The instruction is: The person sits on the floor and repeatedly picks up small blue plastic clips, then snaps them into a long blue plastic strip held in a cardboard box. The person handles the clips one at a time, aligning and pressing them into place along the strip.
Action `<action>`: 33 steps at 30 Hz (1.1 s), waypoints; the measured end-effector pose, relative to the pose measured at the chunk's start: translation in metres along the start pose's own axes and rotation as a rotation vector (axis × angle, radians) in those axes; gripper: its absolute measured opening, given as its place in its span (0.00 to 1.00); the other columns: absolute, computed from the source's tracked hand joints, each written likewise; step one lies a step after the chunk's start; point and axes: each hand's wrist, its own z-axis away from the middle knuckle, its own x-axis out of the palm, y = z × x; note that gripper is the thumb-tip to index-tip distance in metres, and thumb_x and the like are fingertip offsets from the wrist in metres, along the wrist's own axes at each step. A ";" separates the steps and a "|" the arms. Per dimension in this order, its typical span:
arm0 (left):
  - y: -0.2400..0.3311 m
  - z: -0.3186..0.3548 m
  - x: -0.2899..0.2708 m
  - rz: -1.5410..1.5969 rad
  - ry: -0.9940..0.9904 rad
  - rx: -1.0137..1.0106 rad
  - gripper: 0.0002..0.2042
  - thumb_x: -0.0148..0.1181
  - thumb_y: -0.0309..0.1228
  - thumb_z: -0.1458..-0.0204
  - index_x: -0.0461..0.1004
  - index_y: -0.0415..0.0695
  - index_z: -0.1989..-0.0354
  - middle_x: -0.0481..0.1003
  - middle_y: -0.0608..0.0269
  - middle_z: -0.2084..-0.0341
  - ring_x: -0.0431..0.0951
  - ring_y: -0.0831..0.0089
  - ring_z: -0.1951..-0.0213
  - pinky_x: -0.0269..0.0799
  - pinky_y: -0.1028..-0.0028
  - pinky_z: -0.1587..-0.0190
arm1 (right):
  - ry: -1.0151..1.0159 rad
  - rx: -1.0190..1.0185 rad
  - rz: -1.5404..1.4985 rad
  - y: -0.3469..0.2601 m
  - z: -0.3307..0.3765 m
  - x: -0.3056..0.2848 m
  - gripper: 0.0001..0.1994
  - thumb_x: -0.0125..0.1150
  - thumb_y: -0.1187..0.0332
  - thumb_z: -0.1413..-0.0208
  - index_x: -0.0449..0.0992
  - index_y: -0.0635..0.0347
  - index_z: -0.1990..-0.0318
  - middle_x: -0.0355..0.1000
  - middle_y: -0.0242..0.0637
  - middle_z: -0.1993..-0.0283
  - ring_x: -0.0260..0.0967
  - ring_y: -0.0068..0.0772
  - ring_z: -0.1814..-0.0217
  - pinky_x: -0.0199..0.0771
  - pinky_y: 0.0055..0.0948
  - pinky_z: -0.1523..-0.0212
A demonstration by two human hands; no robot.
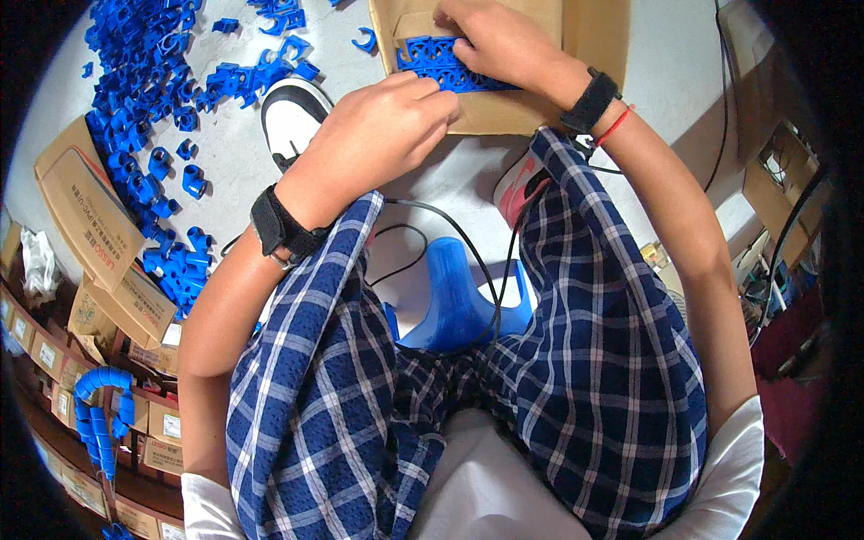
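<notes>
Head view: blue clips [430, 61] in far carton [508, 115] look light, stiff, best edge-pinched; left hand [391, 119] and right hand [499, 43] grip unclear.

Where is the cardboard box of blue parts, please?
In the head view, the box is at the top, right of centre, under the right hand and by the left hand.

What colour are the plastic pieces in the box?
The plastic pieces in the box are blue, best seen in the head view.
</notes>
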 end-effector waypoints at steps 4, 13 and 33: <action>-0.001 0.000 -0.001 0.003 -0.004 0.008 0.03 0.59 0.28 0.45 0.75 0.47 0.63 0.73 0.58 0.71 0.76 0.57 0.63 0.76 0.61 0.62 | 0.000 -0.141 -0.099 -0.002 -0.006 0.009 0.14 0.52 0.76 0.50 0.75 0.65 0.55 0.75 0.53 0.55 0.74 0.58 0.51 0.75 0.49 0.50; 0.000 -0.001 -0.001 -0.008 -0.012 -0.005 0.03 0.59 0.29 0.44 0.74 0.47 0.63 0.74 0.58 0.70 0.76 0.57 0.63 0.76 0.61 0.62 | -0.061 -0.048 -0.108 -0.008 -0.001 0.012 0.12 0.53 0.76 0.50 0.77 0.66 0.57 0.76 0.53 0.57 0.74 0.58 0.52 0.75 0.48 0.50; 0.001 -0.003 -0.003 0.034 -0.021 -0.011 0.04 0.58 0.29 0.43 0.76 0.47 0.61 0.75 0.58 0.70 0.77 0.57 0.64 0.76 0.63 0.62 | 0.086 0.056 -0.097 -0.010 -0.009 -0.015 0.14 0.56 0.72 0.47 0.79 0.60 0.53 0.77 0.48 0.57 0.75 0.52 0.53 0.76 0.44 0.50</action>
